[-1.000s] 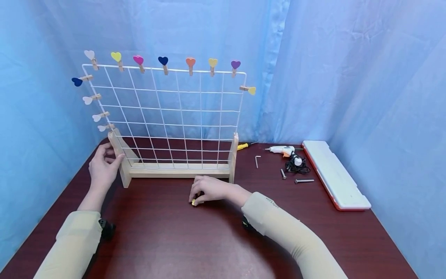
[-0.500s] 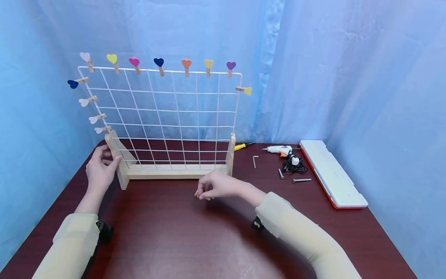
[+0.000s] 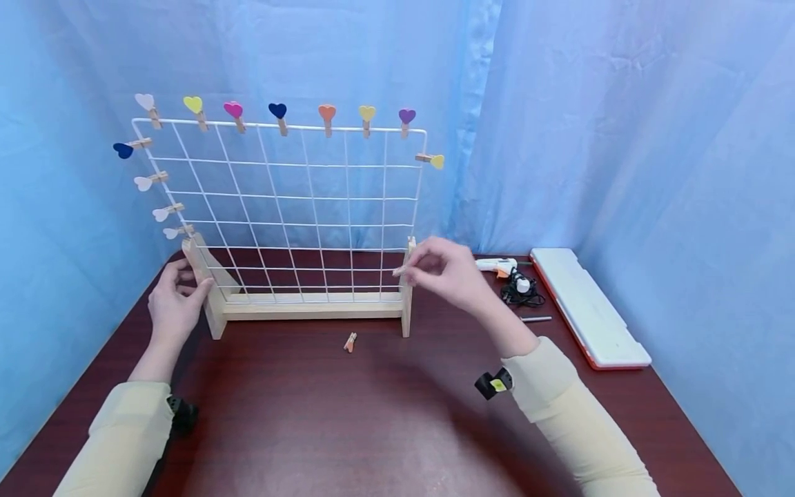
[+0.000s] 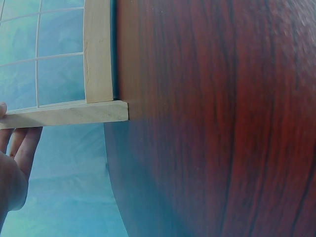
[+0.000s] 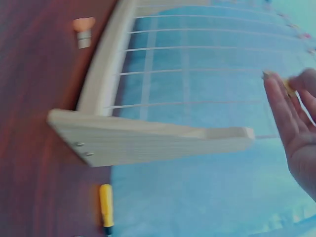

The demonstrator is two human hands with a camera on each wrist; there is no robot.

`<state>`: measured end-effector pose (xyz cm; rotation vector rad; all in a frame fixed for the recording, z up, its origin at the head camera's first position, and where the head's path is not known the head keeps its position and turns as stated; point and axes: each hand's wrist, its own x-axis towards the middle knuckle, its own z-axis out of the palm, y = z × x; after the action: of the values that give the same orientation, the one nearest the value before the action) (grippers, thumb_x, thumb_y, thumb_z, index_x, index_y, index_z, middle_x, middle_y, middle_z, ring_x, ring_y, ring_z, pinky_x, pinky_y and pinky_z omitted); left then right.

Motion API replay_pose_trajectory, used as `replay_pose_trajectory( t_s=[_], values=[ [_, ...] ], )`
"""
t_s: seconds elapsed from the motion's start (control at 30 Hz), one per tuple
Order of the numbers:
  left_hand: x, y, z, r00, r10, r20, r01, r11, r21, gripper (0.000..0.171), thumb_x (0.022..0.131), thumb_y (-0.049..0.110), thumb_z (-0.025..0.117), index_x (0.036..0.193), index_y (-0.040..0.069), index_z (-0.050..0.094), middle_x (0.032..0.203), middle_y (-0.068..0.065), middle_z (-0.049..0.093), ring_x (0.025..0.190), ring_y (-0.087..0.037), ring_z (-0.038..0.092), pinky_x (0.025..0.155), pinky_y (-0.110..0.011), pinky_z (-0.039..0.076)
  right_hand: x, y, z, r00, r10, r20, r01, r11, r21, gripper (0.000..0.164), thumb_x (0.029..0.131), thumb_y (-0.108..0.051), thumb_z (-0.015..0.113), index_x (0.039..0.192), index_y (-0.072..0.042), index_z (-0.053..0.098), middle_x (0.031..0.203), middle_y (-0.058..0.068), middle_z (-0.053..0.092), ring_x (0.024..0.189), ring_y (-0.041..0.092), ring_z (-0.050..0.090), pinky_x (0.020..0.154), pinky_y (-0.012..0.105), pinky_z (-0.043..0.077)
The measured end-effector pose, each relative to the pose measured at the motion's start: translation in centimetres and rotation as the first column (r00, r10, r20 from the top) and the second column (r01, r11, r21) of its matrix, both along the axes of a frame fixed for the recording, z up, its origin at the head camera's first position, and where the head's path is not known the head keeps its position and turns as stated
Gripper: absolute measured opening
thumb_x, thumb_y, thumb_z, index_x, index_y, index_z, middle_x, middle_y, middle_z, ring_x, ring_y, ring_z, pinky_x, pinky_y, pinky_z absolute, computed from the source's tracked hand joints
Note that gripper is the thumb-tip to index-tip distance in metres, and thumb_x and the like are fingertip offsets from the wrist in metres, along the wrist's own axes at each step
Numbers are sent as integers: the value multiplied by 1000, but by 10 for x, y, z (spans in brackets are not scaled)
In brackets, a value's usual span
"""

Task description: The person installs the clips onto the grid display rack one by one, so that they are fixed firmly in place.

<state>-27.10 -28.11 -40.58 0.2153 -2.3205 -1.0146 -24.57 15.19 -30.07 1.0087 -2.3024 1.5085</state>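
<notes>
A white wire grid point(image 3: 304, 181) stands in a wooden stand point(image 3: 310, 314), with heart-topped clothespins along its top, left edge and upper right edge. My left hand point(image 3: 172, 300) holds the stand's left upright point(image 3: 208, 293), thumb in front and fingers behind; the left wrist view also shows the fingers at this wooden upright point(image 4: 64, 114). Beside the right upright point(image 3: 407, 290), my right hand point(image 3: 450, 273) is raised and pinches a small clothespin point(image 3: 399, 271); yellow point(image 5: 289, 87) shows between its fingers in the right wrist view. An orange-heart clothespin point(image 3: 350, 343) lies on the table before the stand.
To the right lie a white glue gun point(image 3: 497, 265) with a coiled black cord point(image 3: 522, 290), a bolt point(image 3: 536, 319) and a long white case point(image 3: 586, 310). A yellow-handled screwdriver point(image 5: 106, 205) shows behind the right upright. Blue curtains point(image 3: 559, 124) surround the dark red table point(image 3: 298, 414).
My right hand has risen from the tabletop, moving right and back to the right upright with the clothespin. The orange-heart clothespin now lies uncovered. My left hand keeps its hold; the view has shifted slightly.
</notes>
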Motion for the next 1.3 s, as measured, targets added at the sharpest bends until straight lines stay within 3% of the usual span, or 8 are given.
replay_pose_trajectory(
  t_s=[0.07, 0.17, 0.4, 0.7, 0.83, 1.03, 1.13, 1.3],
  values=[
    [0, 0, 0, 1000, 1, -1, -1, 1000, -1, 46, 80, 24, 66, 121, 13, 49, 101, -10, 60, 64, 13, 42, 59, -6, 35, 4, 2, 12, 997, -77, -18, 75, 991, -110, 7, 78, 3, 63, 84, 4, 59, 83, 15, 61, 66, 19, 64, 59, 31, 53],
    [1, 0, 0, 1000, 2, 1, -2, 1000, 0, 46, 80, 24, 66, 121, 13, 49, 101, -10, 60, 63, 14, 41, 59, -7, 35, 3, 3, 23, 977, -208, -39, 192, 949, -252, 10, 78, 2, 63, 86, 7, 59, 84, 15, 60, 66, 17, 62, 61, 30, 52],
    [1, 0, 0, 1000, -2, -7, 2, 1000, -1, 46, 80, 24, 66, 121, 13, 49, 101, -11, 60, 62, 15, 40, 58, -6, 35, -9, -3, 31, 883, -468, -30, 413, 807, -422, 17, 78, -9, 68, 88, 4, 64, 83, 10, 64, 71, 13, 59, 63, 23, 47],
    [1, -1, -1, 1000, -15, -16, 15, 1000, 2, 46, 80, 25, 65, 121, 12, 49, 101, -10, 60, 63, 14, 41, 58, -6, 34, -21, -14, 35, 780, -624, -47, 490, 656, -574, 20, 74, -11, 71, 85, 5, 67, 78, 13, 65, 61, 13, 45, 54, 21, 36],
    [1, -1, 0, 1000, -20, -24, 20, 1000, -1, 46, 80, 26, 65, 120, 12, 49, 100, -10, 60, 63, 14, 41, 59, -5, 33, -23, -21, 37, 745, -664, -63, 518, 636, -571, 20, 73, -12, 72, 84, 4, 68, 78, 16, 65, 63, 12, 45, 56, 20, 35],
    [0, 0, 0, 1000, -16, -25, 16, 1000, -10, 45, 80, 24, 66, 120, 11, 49, 100, -11, 61, 62, 17, 39, 60, -6, 33, -28, -29, 36, 723, -686, -81, 535, 631, -561, 19, 73, -12, 73, 83, 4, 68, 78, 17, 65, 63, 11, 44, 56, 22, 33],
    [0, 0, 0, 1000, -16, -24, 15, 1000, -10, 45, 80, 25, 65, 120, 11, 50, 100, -11, 61, 62, 16, 39, 60, -7, 33, -29, -30, 35, 720, -689, -89, 535, 632, -561, 19, 73, -12, 72, 83, 4, 68, 79, 17, 65, 63, 11, 44, 56, 22, 32],
    [1, 0, 0, 1000, -14, -27, 13, 1000, -8, 45, 80, 25, 66, 120, 12, 50, 99, -10, 60, 62, 15, 40, 60, -7, 33, -29, -27, 35, 738, -668, -94, 523, 655, -546, 20, 75, -13, 71, 85, 3, 68, 80, 16, 65, 64, 12, 47, 56, 20, 34]
  ],
)
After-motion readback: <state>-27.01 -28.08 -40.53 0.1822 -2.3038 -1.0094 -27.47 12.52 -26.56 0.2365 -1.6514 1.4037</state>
